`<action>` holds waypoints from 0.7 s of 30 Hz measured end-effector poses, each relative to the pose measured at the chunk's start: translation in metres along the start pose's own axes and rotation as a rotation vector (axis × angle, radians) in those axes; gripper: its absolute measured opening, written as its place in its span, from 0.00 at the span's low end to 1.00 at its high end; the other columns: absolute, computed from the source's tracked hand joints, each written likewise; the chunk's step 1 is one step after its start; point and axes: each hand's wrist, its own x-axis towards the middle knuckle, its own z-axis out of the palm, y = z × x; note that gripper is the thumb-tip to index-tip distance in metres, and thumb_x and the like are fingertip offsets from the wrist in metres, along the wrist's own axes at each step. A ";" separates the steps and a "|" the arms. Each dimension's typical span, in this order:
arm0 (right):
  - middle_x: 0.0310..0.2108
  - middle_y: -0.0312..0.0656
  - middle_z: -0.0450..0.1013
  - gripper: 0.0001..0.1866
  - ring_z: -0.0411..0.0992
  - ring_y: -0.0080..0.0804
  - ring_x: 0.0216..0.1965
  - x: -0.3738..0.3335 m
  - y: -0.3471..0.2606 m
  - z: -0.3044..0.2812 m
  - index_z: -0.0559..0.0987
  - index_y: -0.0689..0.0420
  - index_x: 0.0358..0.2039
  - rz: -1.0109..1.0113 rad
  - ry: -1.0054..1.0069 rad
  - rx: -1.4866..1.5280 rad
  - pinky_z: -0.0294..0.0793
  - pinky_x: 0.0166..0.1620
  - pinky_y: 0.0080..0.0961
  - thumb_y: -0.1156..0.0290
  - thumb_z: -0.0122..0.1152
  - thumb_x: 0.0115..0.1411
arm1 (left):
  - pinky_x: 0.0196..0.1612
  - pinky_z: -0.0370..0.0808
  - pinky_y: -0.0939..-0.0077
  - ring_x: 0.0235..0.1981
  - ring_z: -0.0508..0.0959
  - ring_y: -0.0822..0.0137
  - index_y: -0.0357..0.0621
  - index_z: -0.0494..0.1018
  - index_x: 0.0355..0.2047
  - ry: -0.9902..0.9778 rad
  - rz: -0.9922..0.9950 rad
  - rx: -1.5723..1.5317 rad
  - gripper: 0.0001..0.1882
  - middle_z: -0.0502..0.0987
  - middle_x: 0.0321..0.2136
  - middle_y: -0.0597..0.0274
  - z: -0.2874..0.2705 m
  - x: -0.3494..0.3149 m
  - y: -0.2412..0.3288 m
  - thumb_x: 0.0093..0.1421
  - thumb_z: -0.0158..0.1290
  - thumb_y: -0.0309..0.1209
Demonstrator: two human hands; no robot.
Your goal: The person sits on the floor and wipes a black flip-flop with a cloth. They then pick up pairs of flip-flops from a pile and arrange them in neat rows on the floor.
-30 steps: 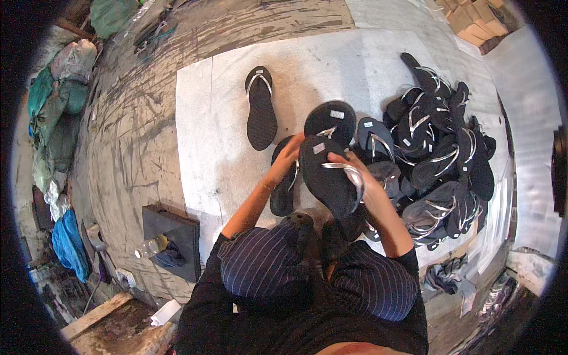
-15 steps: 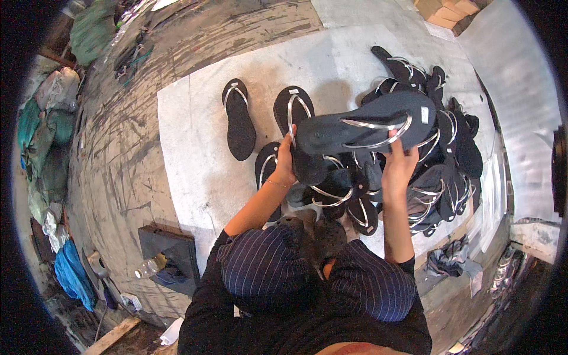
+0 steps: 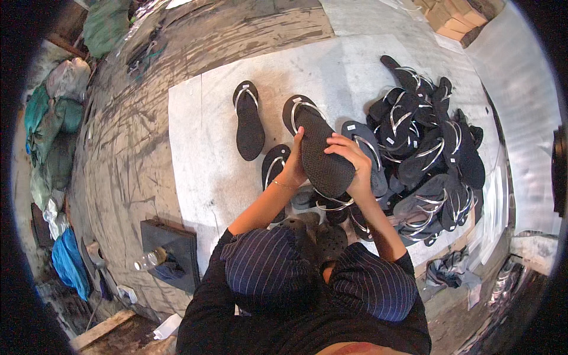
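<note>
A black flip-flop (image 3: pixel 329 158) with a textured footbed and silver straps is held up between my two hands, its toe end pointing away and its heel toward me. My left hand (image 3: pixel 297 163) grips its left edge, thumb on top. My right hand (image 3: pixel 354 161) closes on the right edge near the heel, fingers over the footbed. Just right of it lies a dark grey flip-flop (image 3: pixel 368 145) with silver straps, partly behind my right hand. A single black flip-flop (image 3: pixel 249 127) lies apart at the left, and another flip-flop (image 3: pixel 272 165) shows beside my left wrist.
A heap of black flip-flops (image 3: pixel 441 148) covers the right of the white sheet (image 3: pixel 198 142). At lower left, a dark slab (image 3: pixel 177 239) carries a clear bottle (image 3: pixel 151 259). Bags (image 3: pixel 62 118) line the left side; cartons (image 3: pixel 455 21) stand far right. A crumpled cloth (image 3: pixel 447 269) lies at lower right.
The grey flip-flop from my right hand now lies on the right. My right hand has moved left onto the black flip-flop in my left hand, now fully uncovered.
</note>
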 end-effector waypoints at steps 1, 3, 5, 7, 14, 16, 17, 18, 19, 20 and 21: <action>0.48 0.46 0.71 0.20 0.67 0.39 0.54 0.000 0.001 0.006 0.77 0.57 0.41 0.054 0.059 -0.004 0.64 0.56 0.30 0.74 0.64 0.44 | 0.52 0.70 0.64 0.47 0.74 0.59 0.45 0.65 0.53 0.009 -0.010 0.018 0.36 0.73 0.47 0.56 -0.001 0.000 0.003 0.57 0.43 0.61; 0.53 0.47 0.67 0.24 0.64 0.37 0.57 -0.001 0.007 0.021 0.74 0.58 0.48 0.163 0.177 -0.009 0.61 0.58 0.29 0.74 0.63 0.47 | 0.50 0.71 0.64 0.45 0.75 0.59 0.45 0.66 0.52 0.076 -0.022 -0.025 0.31 0.73 0.45 0.55 -0.003 -0.006 0.007 0.57 0.48 0.54; 0.56 0.47 0.63 0.26 0.62 0.35 0.57 -0.029 0.078 0.037 0.69 0.58 0.52 0.392 0.180 0.395 0.60 0.58 0.27 0.74 0.61 0.51 | 0.48 0.72 0.63 0.43 0.75 0.59 0.44 0.65 0.51 0.107 -0.046 -0.019 0.28 0.73 0.43 0.55 0.005 0.005 0.000 0.56 0.51 0.47; 0.56 0.45 0.62 0.27 0.62 0.32 0.56 -0.039 0.100 0.050 0.63 0.59 0.56 0.549 0.123 0.788 0.61 0.57 0.26 0.72 0.57 0.56 | 0.47 0.72 0.62 0.42 0.75 0.58 0.43 0.63 0.51 0.181 -0.016 0.056 0.26 0.73 0.41 0.55 0.003 0.007 0.002 0.54 0.54 0.41; 0.46 0.42 0.69 0.21 0.67 0.29 0.49 -0.016 0.082 0.063 0.66 0.58 0.51 0.497 0.120 0.495 0.66 0.51 0.25 0.72 0.56 0.56 | 0.42 0.75 0.59 0.39 0.76 0.56 0.43 0.64 0.49 0.236 0.113 0.246 0.26 0.74 0.39 0.54 -0.005 0.013 0.012 0.51 0.57 0.35; 0.44 0.41 0.70 0.20 0.69 0.28 0.46 -0.009 0.098 0.075 0.67 0.58 0.49 0.358 0.154 0.276 0.68 0.49 0.25 0.72 0.56 0.56 | 0.42 0.75 0.59 0.39 0.76 0.56 0.43 0.64 0.49 0.214 0.117 0.271 0.25 0.74 0.40 0.54 -0.022 0.029 0.021 0.51 0.56 0.34; 0.43 0.41 0.71 0.20 0.69 0.28 0.45 -0.002 0.100 0.079 0.67 0.58 0.49 0.339 0.141 0.312 0.68 0.47 0.25 0.72 0.56 0.55 | 0.43 0.75 0.59 0.39 0.76 0.56 0.43 0.64 0.49 0.228 0.099 0.269 0.25 0.74 0.40 0.54 -0.029 0.034 0.027 0.52 0.56 0.33; 0.41 0.41 0.71 0.21 0.70 0.27 0.44 0.006 0.103 0.082 0.67 0.58 0.49 0.319 0.128 0.347 0.69 0.46 0.24 0.73 0.56 0.55 | 0.43 0.75 0.59 0.39 0.76 0.57 0.43 0.64 0.50 0.241 0.083 0.266 0.25 0.74 0.40 0.54 -0.038 0.039 0.036 0.52 0.56 0.32; 0.40 0.40 0.72 0.21 0.70 0.26 0.43 0.017 0.103 0.085 0.67 0.58 0.49 0.299 0.116 0.385 0.69 0.44 0.24 0.73 0.57 0.54 | 0.44 0.74 0.59 0.39 0.76 0.57 0.42 0.63 0.50 0.256 0.067 0.266 0.24 0.74 0.41 0.53 -0.045 0.043 0.046 0.53 0.56 0.32; 0.39 0.40 0.72 0.20 0.70 0.26 0.42 0.027 0.103 0.085 0.67 0.59 0.49 0.345 0.060 0.334 0.69 0.43 0.24 0.72 0.56 0.55 | 0.44 0.74 0.61 0.40 0.75 0.58 0.42 0.63 0.50 0.243 0.079 0.256 0.25 0.73 0.41 0.54 -0.052 0.047 0.054 0.53 0.56 0.30; 0.39 0.40 0.73 0.19 0.70 0.25 0.41 0.039 0.104 0.085 0.68 0.59 0.48 0.391 0.002 0.282 0.69 0.43 0.24 0.72 0.55 0.56 | 0.45 0.73 0.62 0.40 0.75 0.59 0.41 0.62 0.50 0.232 0.092 0.245 0.25 0.73 0.41 0.55 -0.059 0.051 0.063 0.52 0.57 0.29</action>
